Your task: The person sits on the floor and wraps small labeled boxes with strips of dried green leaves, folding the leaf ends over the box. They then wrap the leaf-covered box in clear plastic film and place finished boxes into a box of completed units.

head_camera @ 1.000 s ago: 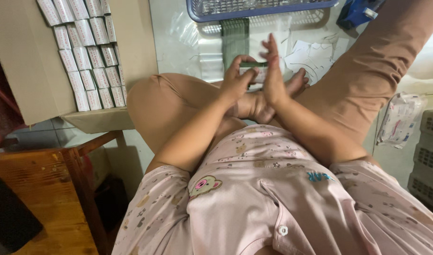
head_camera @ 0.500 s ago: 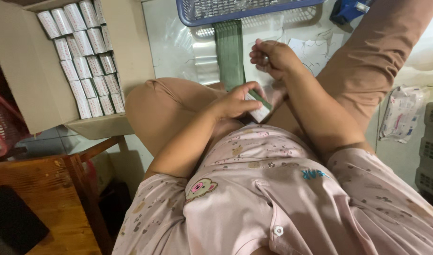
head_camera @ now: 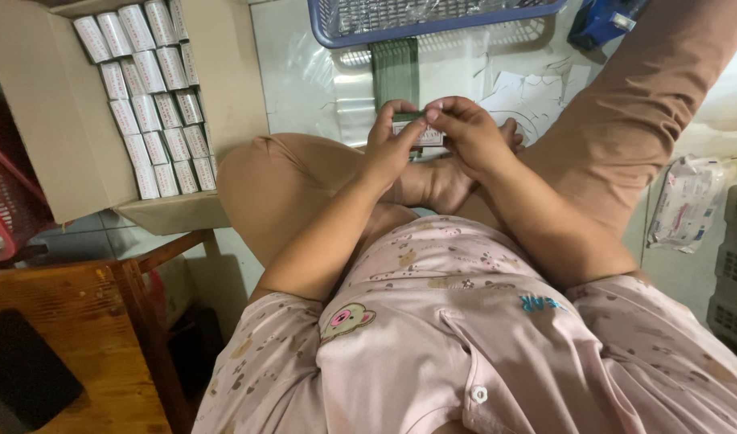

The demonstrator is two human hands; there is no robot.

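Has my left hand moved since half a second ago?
Yes. The left hand has risen from the lap toward the blue basket, and now meets the right hand on the small box.

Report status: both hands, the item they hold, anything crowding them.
Left hand and right hand pinch one small green-and-white box. Held above the foot. Blue basket beyond, apart.

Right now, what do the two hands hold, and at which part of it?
A small green and white box. The left hand grips its left end, the right hand its right end and top edge.
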